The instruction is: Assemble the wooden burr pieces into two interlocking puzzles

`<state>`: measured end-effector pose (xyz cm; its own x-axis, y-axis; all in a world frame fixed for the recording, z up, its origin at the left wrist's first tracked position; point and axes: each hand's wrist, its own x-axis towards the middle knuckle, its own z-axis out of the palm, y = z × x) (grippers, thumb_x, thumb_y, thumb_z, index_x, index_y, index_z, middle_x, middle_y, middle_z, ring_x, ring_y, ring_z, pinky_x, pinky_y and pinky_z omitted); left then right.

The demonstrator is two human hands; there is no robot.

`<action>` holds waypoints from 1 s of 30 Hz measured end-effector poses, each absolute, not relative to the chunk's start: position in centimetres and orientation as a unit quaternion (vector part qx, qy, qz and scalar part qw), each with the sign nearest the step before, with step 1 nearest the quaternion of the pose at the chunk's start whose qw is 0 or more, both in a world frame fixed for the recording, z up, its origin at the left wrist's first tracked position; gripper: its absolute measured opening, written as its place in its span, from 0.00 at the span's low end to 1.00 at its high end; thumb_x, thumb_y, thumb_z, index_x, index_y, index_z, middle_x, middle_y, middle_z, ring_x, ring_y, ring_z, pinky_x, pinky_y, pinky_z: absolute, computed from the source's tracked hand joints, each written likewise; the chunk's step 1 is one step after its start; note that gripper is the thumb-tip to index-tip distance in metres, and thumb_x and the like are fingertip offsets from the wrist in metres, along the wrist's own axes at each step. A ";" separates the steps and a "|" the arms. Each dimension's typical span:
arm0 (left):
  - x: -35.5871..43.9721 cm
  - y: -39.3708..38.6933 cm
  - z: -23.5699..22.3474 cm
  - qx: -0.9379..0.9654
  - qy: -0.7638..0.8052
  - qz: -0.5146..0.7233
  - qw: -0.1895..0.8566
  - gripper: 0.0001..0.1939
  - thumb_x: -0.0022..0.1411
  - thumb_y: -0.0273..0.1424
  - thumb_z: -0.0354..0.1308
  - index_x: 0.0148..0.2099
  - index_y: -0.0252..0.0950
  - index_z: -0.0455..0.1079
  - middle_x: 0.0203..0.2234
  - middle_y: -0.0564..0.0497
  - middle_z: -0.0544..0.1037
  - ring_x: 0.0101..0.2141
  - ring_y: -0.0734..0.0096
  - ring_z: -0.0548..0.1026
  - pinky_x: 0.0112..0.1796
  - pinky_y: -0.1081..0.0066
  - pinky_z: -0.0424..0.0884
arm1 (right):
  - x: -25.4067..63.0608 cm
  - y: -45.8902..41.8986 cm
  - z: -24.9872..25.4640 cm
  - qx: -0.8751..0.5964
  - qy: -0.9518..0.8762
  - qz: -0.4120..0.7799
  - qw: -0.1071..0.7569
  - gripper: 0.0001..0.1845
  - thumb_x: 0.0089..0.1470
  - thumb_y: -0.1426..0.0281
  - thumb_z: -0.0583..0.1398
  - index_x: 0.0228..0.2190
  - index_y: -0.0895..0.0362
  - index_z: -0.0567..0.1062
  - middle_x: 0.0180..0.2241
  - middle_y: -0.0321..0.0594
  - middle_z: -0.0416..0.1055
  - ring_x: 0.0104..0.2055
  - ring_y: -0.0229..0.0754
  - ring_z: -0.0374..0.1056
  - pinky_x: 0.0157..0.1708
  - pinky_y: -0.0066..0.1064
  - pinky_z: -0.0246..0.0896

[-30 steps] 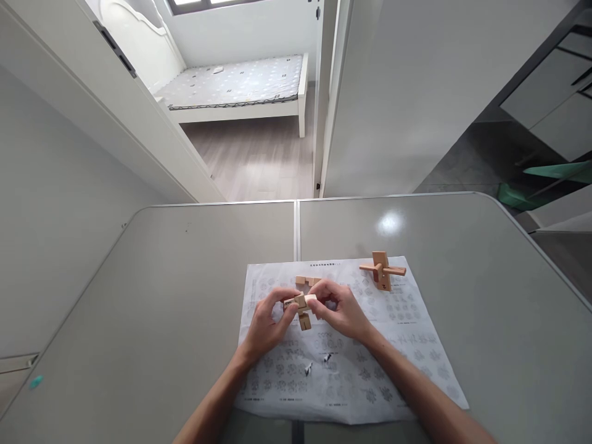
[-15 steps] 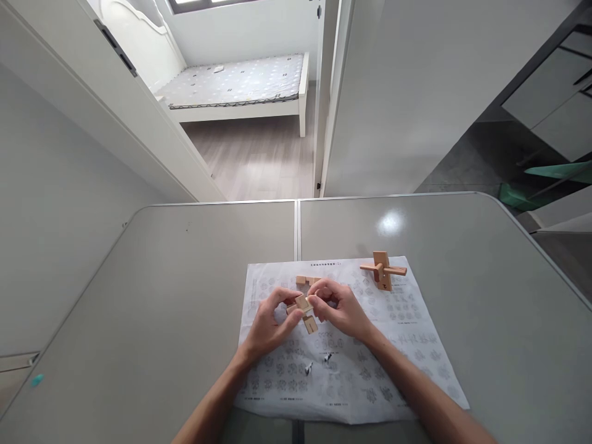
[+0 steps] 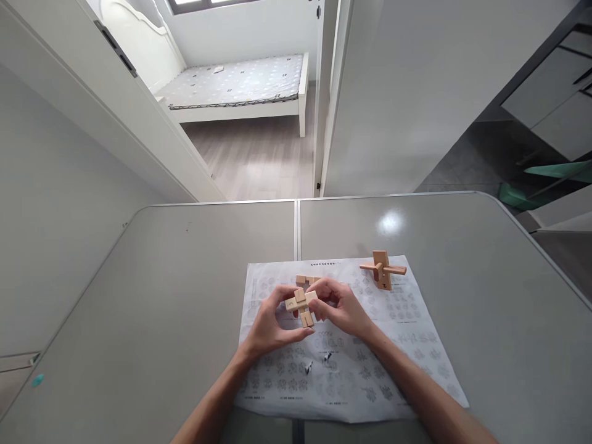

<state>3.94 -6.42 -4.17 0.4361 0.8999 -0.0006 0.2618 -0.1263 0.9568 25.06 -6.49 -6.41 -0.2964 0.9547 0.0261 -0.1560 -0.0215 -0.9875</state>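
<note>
Between my two hands is a small wooden interlocking puzzle, its notched bars crossed over one another and marked with numbers. My left hand grips its left side, thumb below at the lower bar's end and fingers above. My right hand pinches the right end of the crossing bar. Just behind my fingers a notched wooden bar lies on the paper, partly covered by my right hand. The printed instruction sheet, covered in small diagrams, lies under both hands.
An assembled wooden cross-shaped puzzle stands at the sheet's far right corner. Two small dark-and-white bits are on the paper nearer me. The grey table has a metal-edged rim and a centre seam. Beyond it a doorway shows a bed.
The puzzle in my hands has turned, and its numbered crossing bar now faces up. My left thumb has moved down to the lower bar's end. My right hand has barely shifted.
</note>
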 end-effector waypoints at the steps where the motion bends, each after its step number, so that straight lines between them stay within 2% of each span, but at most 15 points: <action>1: 3.9 -6.4 -4.2 0.678 0.426 0.319 0.508 0.29 0.53 0.35 0.74 0.54 0.40 0.67 0.44 0.46 0.79 0.44 0.58 0.79 0.44 0.64 0.75 | 25.1 -6.5 -6.3 -0.377 -0.532 0.605 0.456 0.16 0.62 0.55 0.66 0.40 0.55 0.76 0.23 0.33 0.73 0.22 0.38 0.71 0.24 0.30 0.68; 11: 3.9 -6.2 -4.1 0.674 0.438 0.308 0.510 0.24 0.53 0.35 0.74 0.49 0.39 0.70 0.41 0.47 0.79 0.41 0.60 0.79 0.41 0.66 0.74 | 25.1 -6.6 -6.5 -0.366 -0.530 0.612 0.458 0.14 0.63 0.57 0.66 0.40 0.55 0.75 0.25 0.33 0.74 0.24 0.38 0.72 0.26 0.31 0.70; 18: 4.3 -6.2 -3.9 0.674 0.440 0.316 0.502 0.23 0.51 0.33 0.74 0.46 0.38 0.68 0.37 0.50 0.79 0.36 0.65 0.78 0.37 0.70 0.73 | 24.9 -6.7 -6.3 -0.369 -0.529 0.617 0.451 0.15 0.65 0.56 0.64 0.38 0.55 0.74 0.24 0.33 0.74 0.23 0.38 0.71 0.25 0.30 0.68; 30: 4.3 -6.3 -3.9 0.687 0.441 0.319 0.481 0.24 0.50 0.32 0.74 0.46 0.38 0.68 0.36 0.52 0.79 0.36 0.67 0.77 0.36 0.71 0.72 | 25.0 -6.7 -6.6 -0.367 -0.529 0.620 0.448 0.13 0.65 0.58 0.65 0.38 0.55 0.74 0.25 0.34 0.74 0.24 0.38 0.71 0.26 0.30 0.68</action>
